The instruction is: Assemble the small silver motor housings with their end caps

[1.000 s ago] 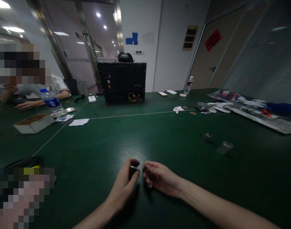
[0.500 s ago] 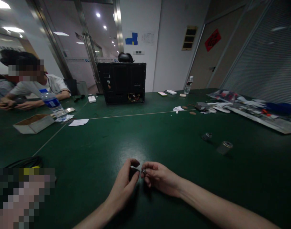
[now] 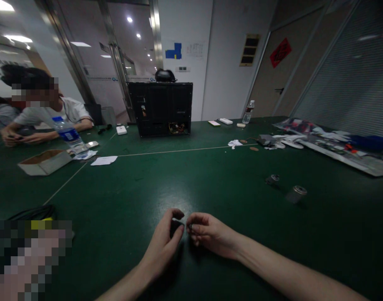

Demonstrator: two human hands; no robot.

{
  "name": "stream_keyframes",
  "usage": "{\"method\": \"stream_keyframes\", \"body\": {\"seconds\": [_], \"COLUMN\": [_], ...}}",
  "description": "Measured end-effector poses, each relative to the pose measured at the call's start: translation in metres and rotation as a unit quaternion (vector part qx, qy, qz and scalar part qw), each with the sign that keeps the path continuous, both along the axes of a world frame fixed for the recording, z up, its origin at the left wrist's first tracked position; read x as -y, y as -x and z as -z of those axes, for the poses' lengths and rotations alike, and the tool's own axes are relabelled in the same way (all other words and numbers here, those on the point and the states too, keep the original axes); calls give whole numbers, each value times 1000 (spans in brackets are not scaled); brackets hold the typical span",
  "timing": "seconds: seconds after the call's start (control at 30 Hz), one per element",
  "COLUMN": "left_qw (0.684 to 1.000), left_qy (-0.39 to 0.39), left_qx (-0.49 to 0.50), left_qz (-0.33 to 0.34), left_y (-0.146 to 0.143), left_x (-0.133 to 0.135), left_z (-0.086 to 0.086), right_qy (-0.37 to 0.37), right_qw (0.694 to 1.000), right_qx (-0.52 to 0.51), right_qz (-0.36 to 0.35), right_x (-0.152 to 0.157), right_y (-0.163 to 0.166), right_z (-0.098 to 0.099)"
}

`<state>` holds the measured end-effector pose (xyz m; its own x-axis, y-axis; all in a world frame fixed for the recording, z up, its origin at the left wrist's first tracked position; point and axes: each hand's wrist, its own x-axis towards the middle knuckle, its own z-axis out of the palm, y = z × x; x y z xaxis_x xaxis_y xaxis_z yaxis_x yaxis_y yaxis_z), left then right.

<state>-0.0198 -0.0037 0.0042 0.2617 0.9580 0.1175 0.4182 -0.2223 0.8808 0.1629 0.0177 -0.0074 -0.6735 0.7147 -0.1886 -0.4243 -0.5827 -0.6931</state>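
My left hand (image 3: pixel 165 242) rests on the green table (image 3: pixel 122 196) near its front edge, thumb and fingers curled round a small dark part I cannot make out. My right hand (image 3: pixel 210 233) sits just to its right, fingertips pinched on a tiny metallic piece (image 3: pixel 189 226) held against the left hand's fingertips. Two small metal cylinders (image 3: pixel 296 193) (image 3: pixel 272 179) lie on the table farther right, apart from both hands.
A black open chassis (image 3: pixel 160 108) stands at the table's middle back. A cardboard box (image 3: pixel 44 161), a water bottle (image 3: pixel 69 136) and paper lie at left beside a seated person (image 3: pixel 47 119). Papers and clutter (image 3: pixel 323 142) cover the far right. Black cable (image 3: pixel 32 212) lies at left front.
My right hand's fingertips moved slightly left, bringing the tiny piece against the left hand's fingers. The seated person at left shifted their head and arms.
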Motion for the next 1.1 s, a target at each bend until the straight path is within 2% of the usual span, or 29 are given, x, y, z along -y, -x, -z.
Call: {"method": "stream_keyframes", "body": {"seconds": [0.87,1.1], "left_qw": [1000,1000], "left_qy": [0,-13], "left_qx": [-12,-12], "left_qz": [1,4], "left_y": [-1,-1], "left_x": [2,0], "left_z": [-7,-3], "right_qy": [5,-10], "right_qw": [1000,998], "right_qx": [10,24], "right_qz": [4,57], "right_x": [-1,-1], "right_y": [0,5], "right_z": [5,3]}}
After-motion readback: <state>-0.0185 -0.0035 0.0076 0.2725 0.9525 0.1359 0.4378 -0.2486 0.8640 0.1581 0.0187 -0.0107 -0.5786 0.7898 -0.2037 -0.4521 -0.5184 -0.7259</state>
